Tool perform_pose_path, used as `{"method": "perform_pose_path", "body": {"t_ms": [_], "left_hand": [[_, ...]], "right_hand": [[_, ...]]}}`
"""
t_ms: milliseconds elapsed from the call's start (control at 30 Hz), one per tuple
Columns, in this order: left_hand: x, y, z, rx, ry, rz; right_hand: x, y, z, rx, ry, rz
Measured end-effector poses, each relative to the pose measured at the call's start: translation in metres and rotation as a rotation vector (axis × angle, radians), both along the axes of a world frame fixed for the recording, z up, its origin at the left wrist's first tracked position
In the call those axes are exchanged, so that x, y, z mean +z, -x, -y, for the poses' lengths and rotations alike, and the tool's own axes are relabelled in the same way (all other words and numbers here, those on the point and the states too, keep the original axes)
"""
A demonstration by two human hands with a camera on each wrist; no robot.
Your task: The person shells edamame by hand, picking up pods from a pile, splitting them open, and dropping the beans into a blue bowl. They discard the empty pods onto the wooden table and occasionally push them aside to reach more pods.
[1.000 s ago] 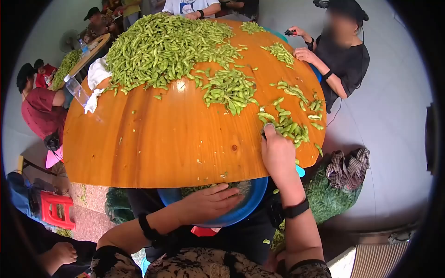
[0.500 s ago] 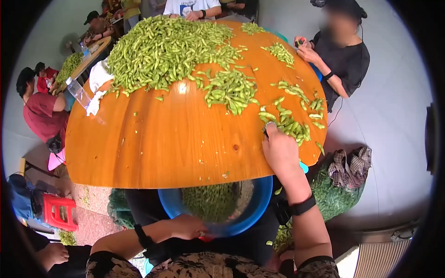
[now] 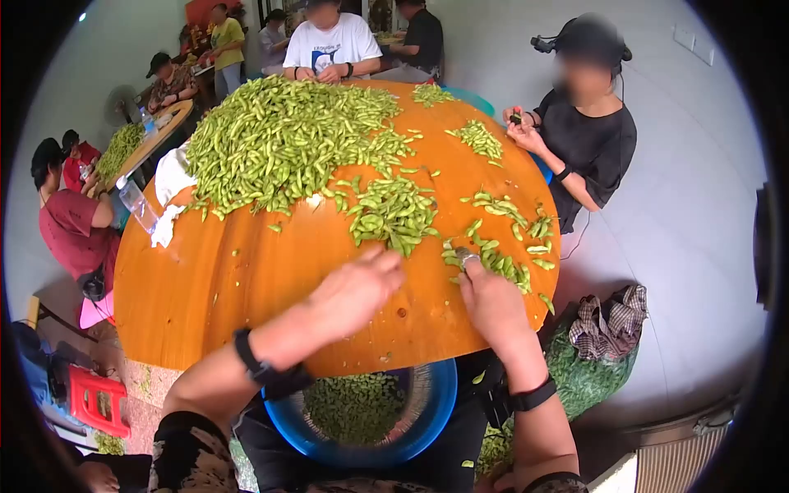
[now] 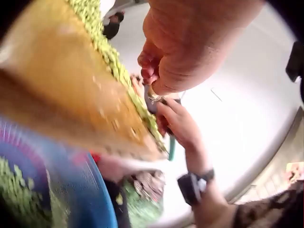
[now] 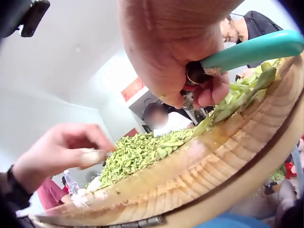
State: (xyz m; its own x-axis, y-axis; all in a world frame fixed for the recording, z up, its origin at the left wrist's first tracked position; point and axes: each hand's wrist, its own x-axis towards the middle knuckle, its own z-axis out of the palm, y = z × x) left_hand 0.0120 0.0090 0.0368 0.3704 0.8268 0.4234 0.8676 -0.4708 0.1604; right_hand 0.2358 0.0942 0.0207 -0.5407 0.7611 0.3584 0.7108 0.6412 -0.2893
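My left hand (image 3: 349, 292) reaches over the wooden table (image 3: 181, 304), fingertips at the near edge of a small pile of green soybean pods (image 3: 394, 209). In the right wrist view its thumb and fingers are apart, with nothing visible between them. My right hand (image 3: 497, 308) grips a tool with a teal handle (image 5: 256, 51); its working end is mostly hidden by the fingers. That hand is beside another small group of pods (image 3: 508, 267). Below the table edge, a blue basin (image 3: 446, 411) holds loose green beans (image 3: 353, 408).
A large heap of pods (image 3: 279, 144) covers the table's far left, near a plastic bottle (image 3: 138, 204) and a white cloth (image 3: 171, 174). One person (image 3: 588, 123) sits at the right, another (image 3: 333, 45) opposite. A green sack (image 3: 592, 366) stands on the floor at right.
My left hand went from over the basin to its near rim, then up across the table to the pods. The right hand stays beside its pods with the tool. The head view has tilted up.
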Motion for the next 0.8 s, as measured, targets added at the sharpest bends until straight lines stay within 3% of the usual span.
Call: {"method": "perform_pose_path", "body": {"t_ms": [100,233,300,333,400,433,500,633,700,800], "left_hand": [[-0.024,0.021,-0.058,0.040,-0.061,-0.140],[-0.032,0.025,-0.062,0.060,0.000,-0.112],[-0.029,0.022,-0.047,0.162,0.106,-0.099],[-0.022,0.021,-0.040,0.158,0.105,-0.102],[-0.008,0.020,-0.030,0.203,0.298,-0.112],[-0.007,0.018,-0.035,0.197,0.297,-0.115],[-0.003,0.011,-0.051,0.247,0.124,0.074],[-0.033,0.004,-0.086,0.211,0.127,-0.024],[-0.046,0.003,-0.096,0.282,0.135,-0.080],[-0.037,-0.004,-0.092,0.326,0.113,0.000]], "right_hand": [[0.001,0.006,0.005,-0.039,0.067,0.051],[-0.008,0.002,0.010,0.046,0.196,-0.005],[-0.018,-0.001,0.007,0.330,0.080,-0.291],[-0.017,-0.001,0.006,0.326,0.078,-0.294],[-0.013,0.001,0.009,0.327,0.431,-0.400],[-0.010,0.003,0.010,0.321,0.430,-0.402],[0.001,0.008,0.011,0.109,0.944,-0.481],[-0.029,0.012,0.004,0.217,0.821,-0.594],[-0.030,0.010,0.001,0.114,1.063,-0.683],[-0.023,0.010,0.001,0.090,1.136,-0.724]]}}
